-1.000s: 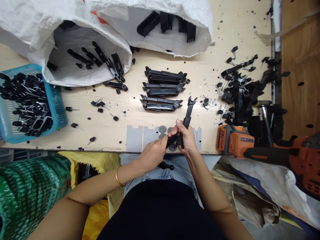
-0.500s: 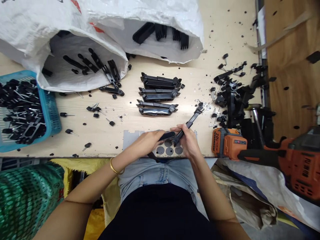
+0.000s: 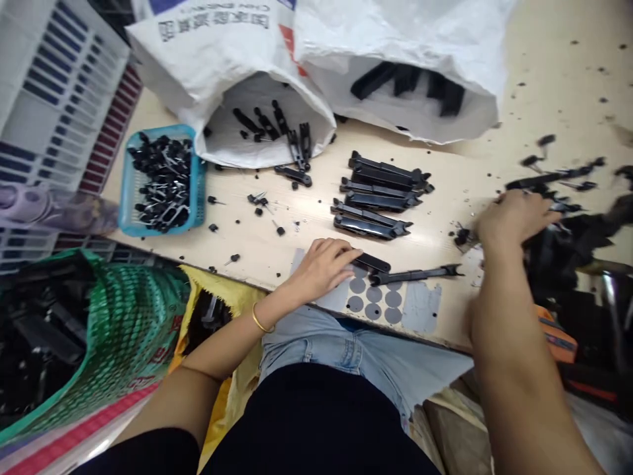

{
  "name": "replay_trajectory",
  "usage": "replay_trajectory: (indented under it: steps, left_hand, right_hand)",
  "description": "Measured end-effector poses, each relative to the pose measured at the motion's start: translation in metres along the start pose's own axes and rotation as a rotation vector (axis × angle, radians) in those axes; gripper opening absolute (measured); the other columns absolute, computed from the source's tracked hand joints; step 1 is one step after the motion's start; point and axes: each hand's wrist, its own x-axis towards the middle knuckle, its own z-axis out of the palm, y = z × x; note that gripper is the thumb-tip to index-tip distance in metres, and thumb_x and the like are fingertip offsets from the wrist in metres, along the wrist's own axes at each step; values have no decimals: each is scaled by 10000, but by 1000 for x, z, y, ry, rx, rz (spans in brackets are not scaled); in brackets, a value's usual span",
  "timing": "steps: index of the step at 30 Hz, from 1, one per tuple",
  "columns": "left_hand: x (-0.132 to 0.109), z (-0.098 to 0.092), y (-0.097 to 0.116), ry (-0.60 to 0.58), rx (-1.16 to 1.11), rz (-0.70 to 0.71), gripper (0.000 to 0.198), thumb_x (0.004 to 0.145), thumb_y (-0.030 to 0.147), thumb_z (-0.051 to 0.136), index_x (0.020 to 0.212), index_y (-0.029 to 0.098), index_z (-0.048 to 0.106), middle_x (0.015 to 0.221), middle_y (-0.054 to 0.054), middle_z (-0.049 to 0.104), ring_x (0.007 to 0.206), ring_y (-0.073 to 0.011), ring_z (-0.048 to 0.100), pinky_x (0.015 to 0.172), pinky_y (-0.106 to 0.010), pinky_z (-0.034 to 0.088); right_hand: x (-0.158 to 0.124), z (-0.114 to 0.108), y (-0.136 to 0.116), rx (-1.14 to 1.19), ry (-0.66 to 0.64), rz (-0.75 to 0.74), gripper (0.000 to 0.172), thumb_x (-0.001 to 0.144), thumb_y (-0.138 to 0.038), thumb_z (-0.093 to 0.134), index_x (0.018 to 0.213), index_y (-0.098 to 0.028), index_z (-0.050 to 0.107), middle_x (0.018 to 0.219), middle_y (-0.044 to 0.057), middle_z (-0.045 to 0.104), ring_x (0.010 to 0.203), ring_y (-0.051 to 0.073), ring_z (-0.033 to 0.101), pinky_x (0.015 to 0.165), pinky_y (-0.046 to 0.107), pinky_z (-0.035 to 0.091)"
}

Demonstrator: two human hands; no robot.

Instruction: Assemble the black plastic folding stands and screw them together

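Note:
My left hand [image 3: 321,269] rests at the table's front edge, its fingers closed over the left end of a flat black plastic arm [image 3: 373,262]. Against that arm lies a longer black arm with a forked end [image 3: 415,274], touched by neither hand. Both lie over a grey sheet with round discs [image 3: 393,298]. My right hand [image 3: 517,214] is over a heap of black parts [image 3: 568,244] at the right, fingers stretched and a little apart; the fingertips are partly blurred. Beside its wrist is a small cluster of black knobs [image 3: 462,234]. Folded black arm assemblies [image 3: 380,194] lie in a stack beyond my hands.
Two white sacks [image 3: 237,49] with black parts inside lie open at the back. A blue basket [image 3: 198,198] of black-headed screws stands at the left. Loose screws [image 3: 279,229] are scattered nearby. An orange power tool [image 3: 556,336] is at the right edge, partly behind my right arm.
My right hand has let go of the long forked arm and moved right to the heap. The forked arm now lies on the table. The view has turned left.

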Motion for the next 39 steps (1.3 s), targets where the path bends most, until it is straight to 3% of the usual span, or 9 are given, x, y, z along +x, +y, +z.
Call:
replay_trajectory:
  steps: [4,6,10,14,20,26,29,35,39]
  left_hand:
    - [-26,-17,-43,246,17,-503,260,914,197,457,1155,152,543,986,-84,574,910,-199,572,827,-342,471]
    - [-33,-24,-66,228,93,-666,310,849,157,506,1156,151,547,987,-94,549,911,-223,577,834,-367,478]
    - [-39,-26,-90,4,158,-691,389,740,97,538,1113,199,577,1004,-96,519,905,-257,578,797,-380,488]
    - [-42,-22,-85,73,78,-616,230,794,150,503,994,198,608,923,-59,546,786,-202,581,784,-341,488]
    - [-27,-18,-45,346,-321,-537,206,837,338,586,953,171,618,863,-31,627,797,-146,622,789,-276,508]
    - [-1,5,-33,496,-840,-601,277,810,349,637,992,142,606,769,-9,639,704,-105,638,728,-247,541]
    - [2,14,-38,499,-928,-617,273,772,310,681,970,141,598,752,-3,637,690,-109,650,720,-250,550]
    - [-2,16,-35,465,-677,-595,226,792,300,672,969,175,607,779,4,638,727,-107,644,711,-224,543]
    - [-6,9,-29,357,-313,-340,153,852,286,615,955,172,612,821,-26,671,770,-140,645,724,-258,528]
  right_hand:
    - [-17,-6,7,354,68,-122,315,697,-78,672,1009,-104,697,1004,197,655,960,255,593,857,430,407]
    - [-54,-16,18,692,101,-182,293,687,-115,675,978,-145,689,883,131,661,732,189,607,703,362,463]
    - [-141,-35,31,1209,-148,-126,251,677,-251,720,906,-187,639,795,49,638,655,147,607,669,318,498]
    - [-186,-37,28,1335,-444,-1,288,678,-300,739,901,-198,587,871,25,651,695,126,627,736,313,529]
    - [-194,-26,17,1233,-414,-126,242,758,-309,681,951,-205,579,910,23,638,778,129,616,761,295,521]
    - [-194,-32,13,830,-228,-798,109,868,-211,553,959,-206,612,936,80,651,875,184,625,796,335,529]
    - [-195,-30,14,760,-135,-925,121,881,-183,539,969,-216,615,911,76,661,874,188,635,779,325,544]
    - [-199,-16,22,777,54,-1027,318,857,-107,560,1167,-176,580,1026,120,677,964,208,643,825,351,551]
    - [-200,-17,35,727,-14,-1117,530,842,-139,575,1355,-185,452,1178,149,637,1085,252,610,872,425,530]
